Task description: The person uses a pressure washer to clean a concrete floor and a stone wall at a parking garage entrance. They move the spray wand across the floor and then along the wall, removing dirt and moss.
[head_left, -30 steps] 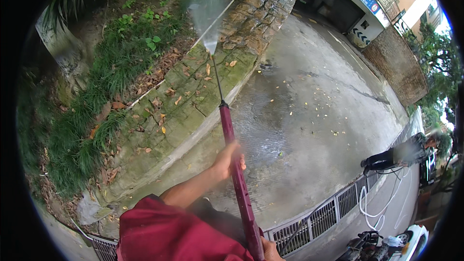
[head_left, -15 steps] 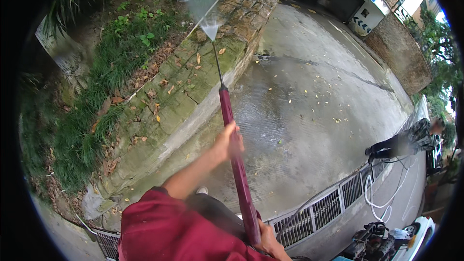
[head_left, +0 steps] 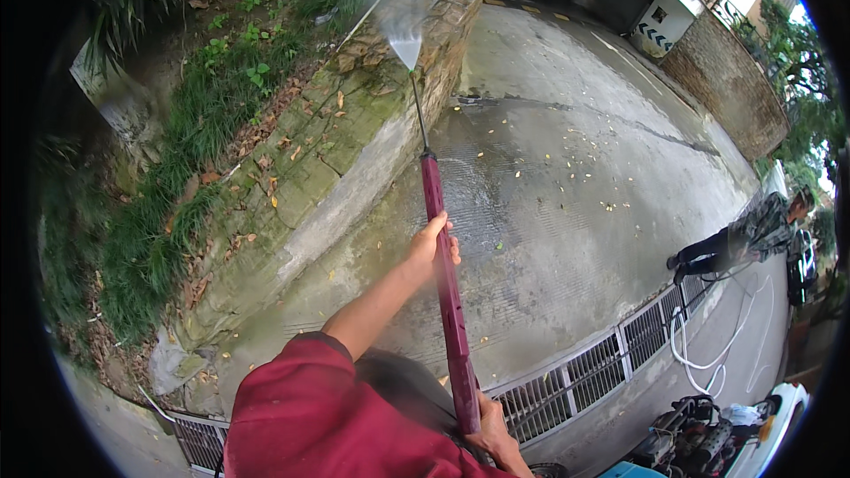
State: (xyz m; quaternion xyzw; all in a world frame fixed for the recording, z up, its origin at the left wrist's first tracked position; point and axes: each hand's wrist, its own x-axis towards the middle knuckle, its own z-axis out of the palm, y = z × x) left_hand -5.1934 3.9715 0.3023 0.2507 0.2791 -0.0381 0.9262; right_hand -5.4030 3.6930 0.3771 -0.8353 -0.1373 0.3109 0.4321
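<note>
A long pressure washer lance [head_left: 450,301] with a dark red body and a thin metal tip runs up the middle of the view. My left hand [head_left: 431,243] is wrapped round its middle. Near the lower edge my right hand [head_left: 496,432] grips the rear end, its fingers partly hidden behind the body. From the tip a white fan of water [head_left: 405,44] sprays onto the mossy stone wall [head_left: 323,137], towards its far part. Mist hides the spot where the spray lands.
Grass [head_left: 168,212] and fallen leaves border the wall on the left. A wet concrete ramp [head_left: 549,204] leads to a dark garage entrance. A metal drain grate [head_left: 593,372] crosses the ramp. At right stand a person [head_left: 744,235], a white hose [head_left: 699,361] and an engine-like machine [head_left: 686,443].
The lance tip and its spray have shifted right along the wall, nearer its right edge. Both hands keep hold of the lance. The view has moved slightly.
</note>
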